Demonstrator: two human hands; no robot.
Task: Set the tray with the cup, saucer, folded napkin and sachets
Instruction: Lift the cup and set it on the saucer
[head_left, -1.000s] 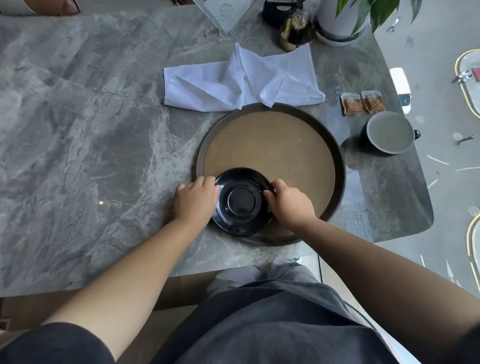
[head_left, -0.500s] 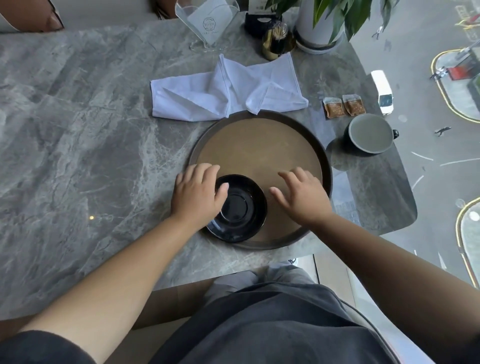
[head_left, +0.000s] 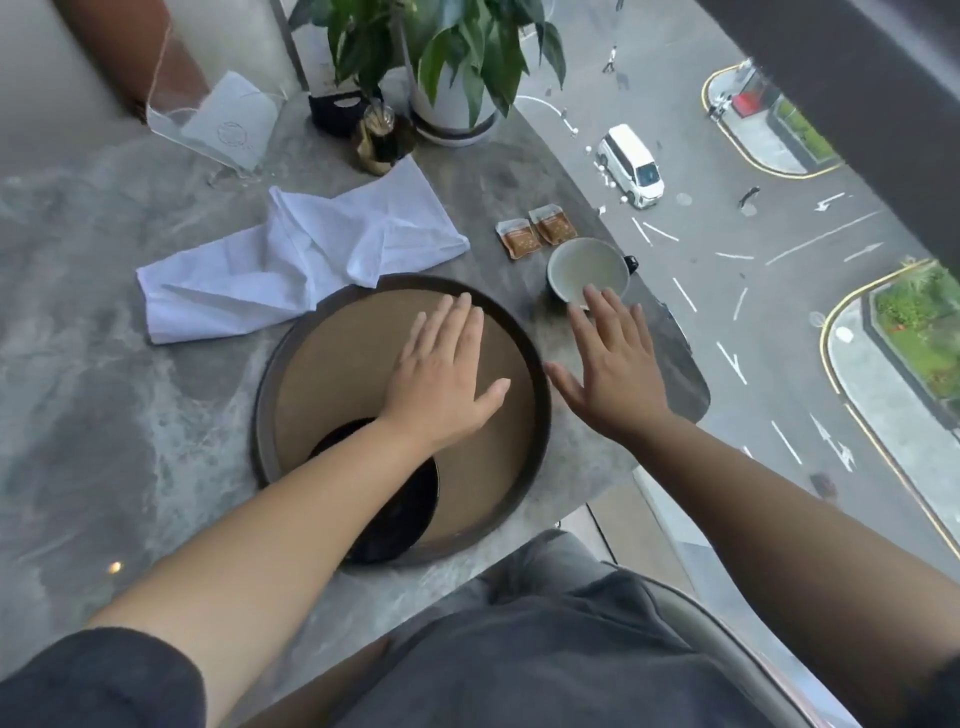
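Observation:
A round brown tray (head_left: 332, 364) with a dark rim lies on the grey marble table. The black saucer (head_left: 400, 514) rests in the tray's near part, half hidden under my left forearm. My left hand (head_left: 441, 379) hovers flat and open over the tray's middle. My right hand (head_left: 613, 364) is open past the tray's right rim, fingertips just short of the dark cup (head_left: 587, 267) with its pale inside. Two brown sachets (head_left: 535, 231) lie beyond the cup. A crumpled white napkin (head_left: 291, 265) lies behind the tray on the left.
A potted plant (head_left: 447, 67), a small brass holder (head_left: 379, 140), a black box and a clear stand with a card (head_left: 223, 124) line the table's far edge. The table's curved right edge (head_left: 685, 364) runs close to the cup; a street lies far below.
Both hands have let go of the saucer, which stays in the tray. They moved forward and right, the right one toward the cup. The camera has turned to the right.

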